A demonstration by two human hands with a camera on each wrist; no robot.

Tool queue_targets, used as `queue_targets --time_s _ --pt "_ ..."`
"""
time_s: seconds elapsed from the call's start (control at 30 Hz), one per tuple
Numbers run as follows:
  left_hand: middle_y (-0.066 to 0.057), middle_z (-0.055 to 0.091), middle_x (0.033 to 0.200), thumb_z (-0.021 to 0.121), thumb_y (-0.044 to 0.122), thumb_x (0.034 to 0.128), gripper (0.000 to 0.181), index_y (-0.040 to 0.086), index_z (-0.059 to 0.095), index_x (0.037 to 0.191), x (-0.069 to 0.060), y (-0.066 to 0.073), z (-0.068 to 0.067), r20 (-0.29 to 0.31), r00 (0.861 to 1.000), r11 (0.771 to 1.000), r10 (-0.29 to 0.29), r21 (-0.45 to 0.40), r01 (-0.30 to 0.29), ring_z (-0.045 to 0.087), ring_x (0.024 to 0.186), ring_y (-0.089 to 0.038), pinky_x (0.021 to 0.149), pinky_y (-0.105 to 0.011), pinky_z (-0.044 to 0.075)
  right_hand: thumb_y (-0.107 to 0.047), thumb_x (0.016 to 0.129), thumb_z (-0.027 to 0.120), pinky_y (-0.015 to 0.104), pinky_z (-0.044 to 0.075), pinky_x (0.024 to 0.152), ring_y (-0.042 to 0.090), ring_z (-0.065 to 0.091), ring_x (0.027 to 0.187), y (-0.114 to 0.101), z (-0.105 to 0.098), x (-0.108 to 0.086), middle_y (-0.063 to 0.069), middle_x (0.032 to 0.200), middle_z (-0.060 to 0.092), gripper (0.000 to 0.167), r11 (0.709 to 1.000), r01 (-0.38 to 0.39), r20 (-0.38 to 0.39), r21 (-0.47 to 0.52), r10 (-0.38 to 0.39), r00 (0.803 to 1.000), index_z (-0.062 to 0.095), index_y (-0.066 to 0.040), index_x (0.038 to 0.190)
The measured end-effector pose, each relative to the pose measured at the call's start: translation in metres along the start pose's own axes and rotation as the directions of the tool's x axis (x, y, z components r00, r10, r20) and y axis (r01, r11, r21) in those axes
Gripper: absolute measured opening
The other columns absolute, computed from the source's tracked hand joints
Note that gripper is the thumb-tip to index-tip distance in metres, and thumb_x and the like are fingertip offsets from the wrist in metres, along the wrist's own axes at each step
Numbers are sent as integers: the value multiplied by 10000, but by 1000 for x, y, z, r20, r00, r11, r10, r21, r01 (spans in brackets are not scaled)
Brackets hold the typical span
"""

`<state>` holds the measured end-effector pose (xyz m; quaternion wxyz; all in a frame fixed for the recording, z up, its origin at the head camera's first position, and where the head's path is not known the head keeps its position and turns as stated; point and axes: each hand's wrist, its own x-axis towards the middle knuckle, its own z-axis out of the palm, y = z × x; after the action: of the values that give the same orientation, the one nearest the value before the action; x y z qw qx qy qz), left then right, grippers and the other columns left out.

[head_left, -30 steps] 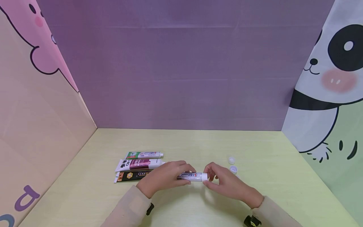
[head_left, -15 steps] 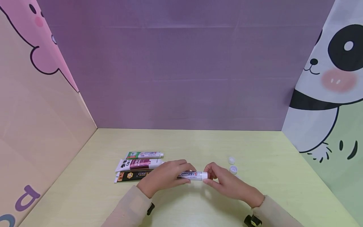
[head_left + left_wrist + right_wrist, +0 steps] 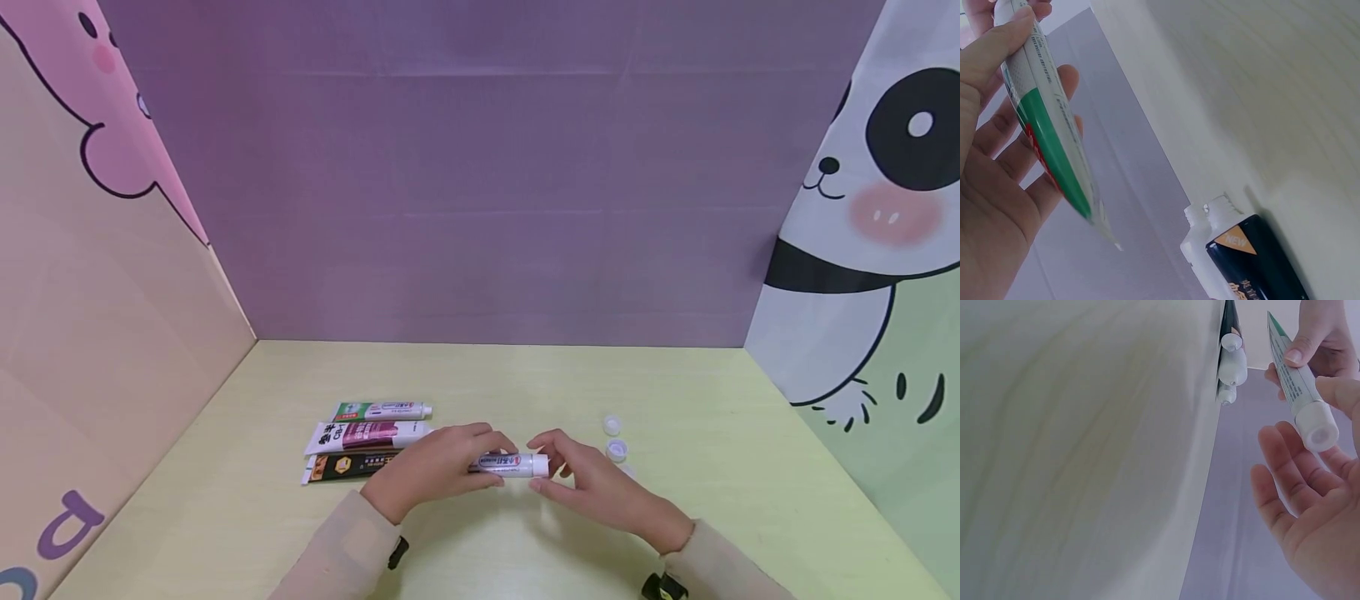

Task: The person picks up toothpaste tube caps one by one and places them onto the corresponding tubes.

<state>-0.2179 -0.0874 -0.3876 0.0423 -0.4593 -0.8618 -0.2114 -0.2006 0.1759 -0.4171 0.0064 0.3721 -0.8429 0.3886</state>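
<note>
My left hand (image 3: 442,462) holds a white toothpaste tube (image 3: 510,465) with its thumb on one side and fingers on the other. The tube lies level above the table, its white cap (image 3: 540,466) pointing right. Green and red print on the tube (image 3: 1054,150) shows in the left wrist view. My right hand (image 3: 600,483) is at the capped end, its thumb and fingers spread around the cap (image 3: 1317,428). In the right wrist view the fingers are loosely bent, with no firm grip on the cap. The left hand hides much of the tube in the head view.
Left of the hands lie a green-and-white tube (image 3: 382,410), a purple-and-white tube (image 3: 371,435) and a black tube (image 3: 352,465), side by side, with bare nozzles. Behind the right hand are loose white caps (image 3: 612,426), one partly hidden. A purple panel (image 3: 480,208) stands behind the table.
The right thumb and fingers, earlier on the cap, have spread apart and shifted slightly left along it. The left hand keeps its hold on the toothpaste tube.
</note>
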Motion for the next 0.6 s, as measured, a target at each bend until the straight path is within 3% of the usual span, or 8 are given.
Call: queue_targets --time_s 0.2,0.37,0.6 --pt "59 640 1024 750 276 915 328 154 679 1211 1 0 0 -6 1000 1000 11 -22 -11 556 815 -5 761 -168 493 -281 981 672 303 515 791 86 576 862 1 2 1 -112 1011 645 302 1000 0 2 16 0 1000 552 -173 1235" --pt "56 649 1040 753 275 916 331 162 677 1218 2 0 0 1 1000 999 -4 -44 4 562 833 -6 777 -164 494 -243 996 647 259 502 655 81 596 843 1 3 0 -85 1019 676 221 998 28 -25 48 -27 999 563 -167 1186" --pt "80 624 988 779 179 855 346 181 680 1187 -2 -3 -5 -28 999 1000 -25 -20 24 538 794 -34 741 -184 487 -189 1003 633 267 503 615 102 632 903 -1 1 -4 -46 1083 684 179 995 74 -78 63 -69 995 555 -160 1161"
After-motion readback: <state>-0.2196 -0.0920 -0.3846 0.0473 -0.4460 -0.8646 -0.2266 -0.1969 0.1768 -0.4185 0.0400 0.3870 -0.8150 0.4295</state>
